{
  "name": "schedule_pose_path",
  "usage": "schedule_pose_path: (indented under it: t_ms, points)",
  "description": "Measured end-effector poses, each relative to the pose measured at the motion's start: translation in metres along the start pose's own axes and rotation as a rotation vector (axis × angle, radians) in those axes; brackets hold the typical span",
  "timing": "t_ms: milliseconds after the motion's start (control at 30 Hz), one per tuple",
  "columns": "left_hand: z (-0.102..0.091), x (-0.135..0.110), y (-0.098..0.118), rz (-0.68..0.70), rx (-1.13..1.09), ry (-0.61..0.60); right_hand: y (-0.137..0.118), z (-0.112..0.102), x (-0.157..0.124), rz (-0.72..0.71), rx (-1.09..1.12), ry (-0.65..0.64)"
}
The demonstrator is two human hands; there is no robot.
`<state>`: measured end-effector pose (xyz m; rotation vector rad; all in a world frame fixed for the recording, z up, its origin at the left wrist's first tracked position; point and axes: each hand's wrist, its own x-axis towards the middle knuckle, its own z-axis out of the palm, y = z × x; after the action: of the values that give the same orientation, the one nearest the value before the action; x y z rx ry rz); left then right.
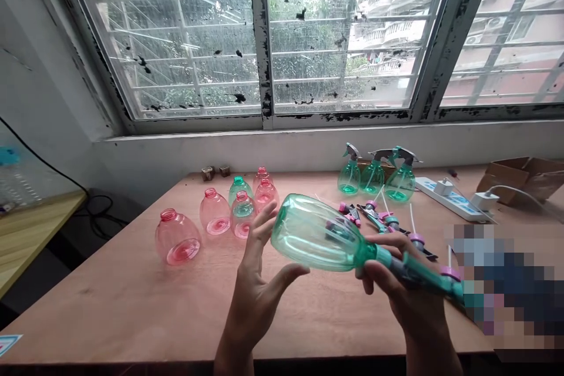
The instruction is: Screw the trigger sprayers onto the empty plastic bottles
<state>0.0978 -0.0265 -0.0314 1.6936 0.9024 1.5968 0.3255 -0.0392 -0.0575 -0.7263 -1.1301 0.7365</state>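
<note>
A green transparent spray bottle (317, 232) is held tilted on its side above the table, its base toward the left and its grey-green spray head toward the right. My right hand (409, 285) is closed around its neck and spray head. My left hand (259, 282) is open beside the bottle's base, thumb and fingers spread apart; whether a fingertip touches the base I cannot tell. Behind the bottle lie several loose spray heads (379, 217) with pink collars and white dip tubes, some partly hidden by it and by my right hand.
Several open pink bottles (176, 241) and a green bottle (238, 188) stand at centre left. Three green spray bottles (400, 182) with heads on stand at the back. A power strip (453, 200) with plugs and a cardboard box (520, 179) sit at the right. The lower right is pixelated.
</note>
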Motion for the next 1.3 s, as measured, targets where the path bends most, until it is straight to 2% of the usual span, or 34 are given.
schedule_pose_path:
  t_ms: [67,133,200,267,333,400,500,567,633,733,833,967,1033,1167,1300]
  points:
    - [-0.002,-0.002,0.000,0.056,0.054,-0.024,0.003,-0.004,0.005,0.028,0.127,-0.013]
    - [-0.003,-0.005,0.001,0.057,0.047,-0.050,0.004,-0.008,0.007,-0.006,0.177,-0.067]
    - [-0.004,-0.008,0.000,0.006,-0.016,-0.054,0.003,-0.010,0.005,-0.047,0.112,-0.103]
    - [-0.003,-0.008,0.000,-0.058,-0.088,-0.001,0.000,-0.009,0.001,-0.064,0.005,-0.093]
    - [-0.002,-0.008,0.000,-0.105,-0.135,0.071,-0.002,-0.006,-0.003,-0.046,-0.066,-0.062]
    - [-0.001,-0.007,0.001,-0.118,-0.166,0.101,-0.002,-0.004,-0.004,-0.006,-0.048,-0.073]
    - [0.000,-0.008,0.002,-0.030,-0.164,0.056,0.002,-0.003,0.002,0.060,0.125,-0.120]
    - [-0.001,-0.010,0.003,0.040,-0.142,0.016,0.006,-0.005,0.006,0.043,0.234,-0.151]
    - [-0.002,-0.012,0.002,0.044,-0.150,-0.022,0.007,-0.008,0.007,0.030,0.263,-0.155]
    - [-0.004,-0.013,0.000,-0.032,-0.198,-0.041,0.004,-0.012,0.002,0.078,0.209,-0.137]
    - [-0.005,-0.009,0.002,-0.073,-0.204,-0.003,-0.002,-0.012,-0.004,0.073,0.097,-0.125]
    - [0.001,-0.003,0.011,-0.135,-0.194,0.105,-0.004,-0.008,-0.004,-0.020,-0.088,-0.133]
    - [0.005,0.000,0.015,-0.169,-0.163,0.148,-0.003,-0.007,-0.001,-0.161,-0.211,-0.164]
    - [0.007,0.005,0.014,-0.244,-0.122,0.154,-0.003,-0.007,0.007,-0.476,-0.430,-0.231]
    - [0.004,0.007,0.008,-0.305,-0.099,0.154,-0.010,-0.009,0.010,-0.517,-0.515,-0.323]
